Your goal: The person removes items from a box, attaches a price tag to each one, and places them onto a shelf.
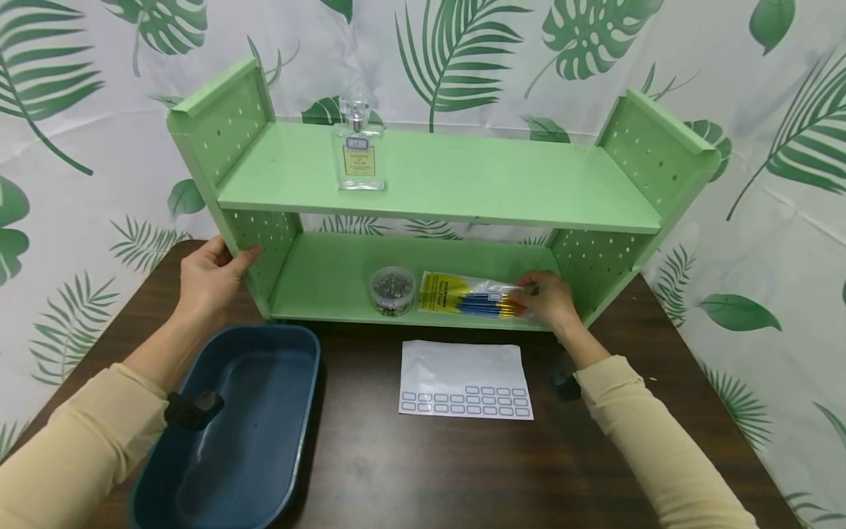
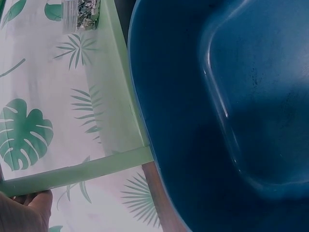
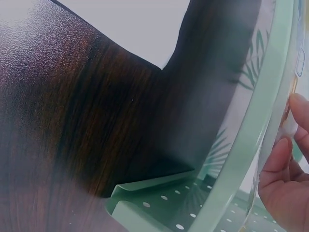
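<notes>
A green two-tier shelf point(image 1: 463, 176) with perforated sides stands on the table. My left hand point(image 1: 210, 275) grips the front edge of its left side panel, thumb inward; the left wrist view shows those fingers point(image 2: 41, 205) at the panel. On the lower tier, my right hand point(image 1: 547, 297) pinches the right end of a clear packet of paintbrushes point(image 1: 472, 295), blue-handled with a yellow card. In the right wrist view, thumb and fingers point(image 3: 280, 157) hold the plastic beside the shelf edge. Left of the packet sits a round clear tub point(image 1: 393, 291) of small dark pieces.
A glass perfume bottle point(image 1: 358, 150) stands on the upper tier, left of centre. A deep blue basin point(image 1: 247, 433) lies under my left forearm. In front of the shelf is a white label sheet point(image 1: 463, 371) on the dark wood table point(image 1: 410, 470). Leaf-print cloth hangs behind.
</notes>
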{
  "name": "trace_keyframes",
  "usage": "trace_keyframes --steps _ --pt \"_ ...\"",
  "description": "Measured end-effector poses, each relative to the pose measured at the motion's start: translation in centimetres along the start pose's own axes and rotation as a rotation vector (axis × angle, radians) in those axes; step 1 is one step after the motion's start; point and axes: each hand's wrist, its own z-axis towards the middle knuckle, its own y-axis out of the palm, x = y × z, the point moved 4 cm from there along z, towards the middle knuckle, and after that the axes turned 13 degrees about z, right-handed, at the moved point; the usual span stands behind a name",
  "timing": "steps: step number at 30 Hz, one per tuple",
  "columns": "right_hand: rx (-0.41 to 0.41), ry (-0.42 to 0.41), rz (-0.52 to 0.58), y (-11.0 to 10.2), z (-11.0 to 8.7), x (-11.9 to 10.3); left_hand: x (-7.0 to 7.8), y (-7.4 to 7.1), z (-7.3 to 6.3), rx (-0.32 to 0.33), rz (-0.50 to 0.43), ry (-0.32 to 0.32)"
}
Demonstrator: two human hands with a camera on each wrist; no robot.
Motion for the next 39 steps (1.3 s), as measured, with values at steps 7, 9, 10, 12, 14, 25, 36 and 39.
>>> trace_keyframes --steps 7,9,10,12,14,25,36,39 --pt "-0.011 0.009 -0.005 0.1 0.0 0.5 0.0 0.2 0.1 -0.005 0.023 -0.007" --pt "-0.013 0.001 0.006 0.0 -0.2 0.7 0.0 0.2 0.1 -0.005 0.026 -0.011" --pt "-0.012 -0.004 0.008 0.0 -0.3 0.7 0.0 0.3 0.1 -0.005 0.026 -0.012" --pt "-0.001 -0.036 0.007 -0.2 -0.7 0.7 -0.1 0.4 0.2 -0.006 0.020 -0.015" --pt "0.011 -0.089 0.004 -0.5 -1.2 0.5 -0.1 0.5 0.3 -0.009 0.018 -0.014" --pt "0.113 -0.356 -0.067 -3.2 -7.6 -0.4 0.3 -0.7 -0.5 -0.031 0.035 0.058" --pt "0.148 -0.510 -0.112 -6.7 -12.4 -2.8 0.9 -4.1 -6.1 0.257 -0.125 0.306" --pt "0.142 -0.540 -0.131 -6.9 -12.9 -3.9 2.0 -3.7 -7.4 0.247 -0.185 0.503"
